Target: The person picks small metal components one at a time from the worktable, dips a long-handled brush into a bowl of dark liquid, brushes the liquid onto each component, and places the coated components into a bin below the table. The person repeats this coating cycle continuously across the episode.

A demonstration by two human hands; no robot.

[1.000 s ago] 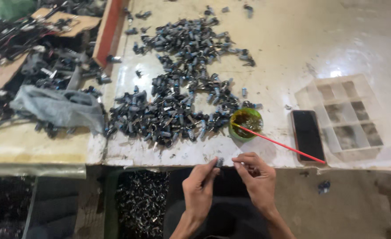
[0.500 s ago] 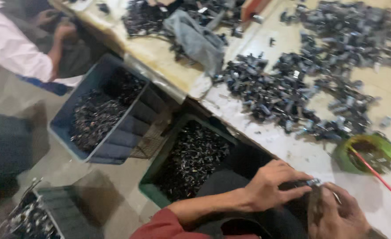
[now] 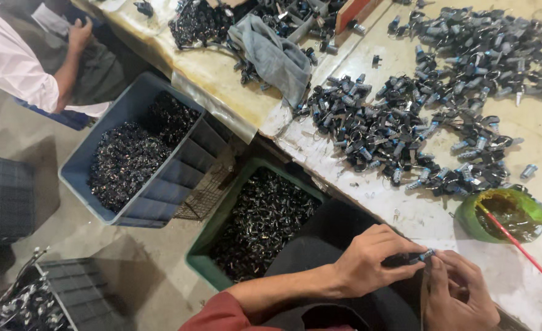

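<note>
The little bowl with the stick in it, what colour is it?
Green, seen in the head view: the bowl holds dark brown paste.

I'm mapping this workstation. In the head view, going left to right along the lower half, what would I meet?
Dark crate → blue bin → green bin → left hand → small part → right hand → green bowl

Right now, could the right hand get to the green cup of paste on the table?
Probably yes: the green cup sits just beyond the right hand, nothing between, though both hands pinch a small part.
</note>
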